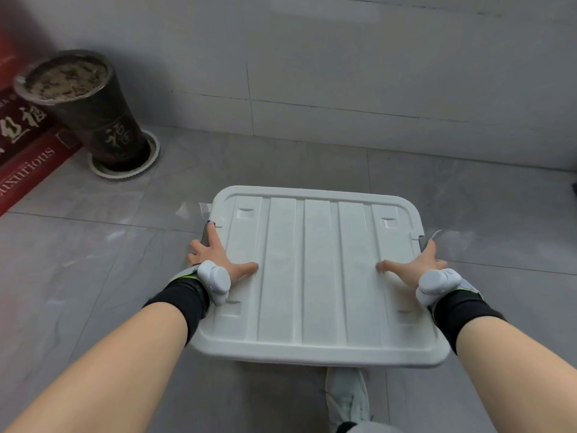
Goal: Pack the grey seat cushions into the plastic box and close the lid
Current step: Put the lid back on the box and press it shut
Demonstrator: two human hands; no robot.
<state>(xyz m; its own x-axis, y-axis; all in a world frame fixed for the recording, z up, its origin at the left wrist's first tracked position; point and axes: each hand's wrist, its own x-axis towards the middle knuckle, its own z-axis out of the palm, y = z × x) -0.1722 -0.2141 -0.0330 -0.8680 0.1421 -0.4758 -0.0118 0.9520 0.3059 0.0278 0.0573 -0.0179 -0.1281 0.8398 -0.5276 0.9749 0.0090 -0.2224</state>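
A white ribbed lid (315,276) lies flat on top of the plastic box, whose clear body shows only as slivers at the left side (191,210) and the right. My left hand (212,254) holds the lid's left edge: thumb on top, fingers curled down over the side by a grey latch (204,235). On the opposite edge my right hand (420,264) mirrors it, thumb lying on the lid and fingers wrapped over the rim near the right latch (422,242). No grey seat cushion is visible; the lid hides the box's inside.
The box stands on a grey tiled floor close to a grey tiled wall (343,73). A dark plant pot (93,114) on a white saucer stands at the back left, beside red printed cartons (28,160). My pale shoe (346,398) is just below the box's near edge.
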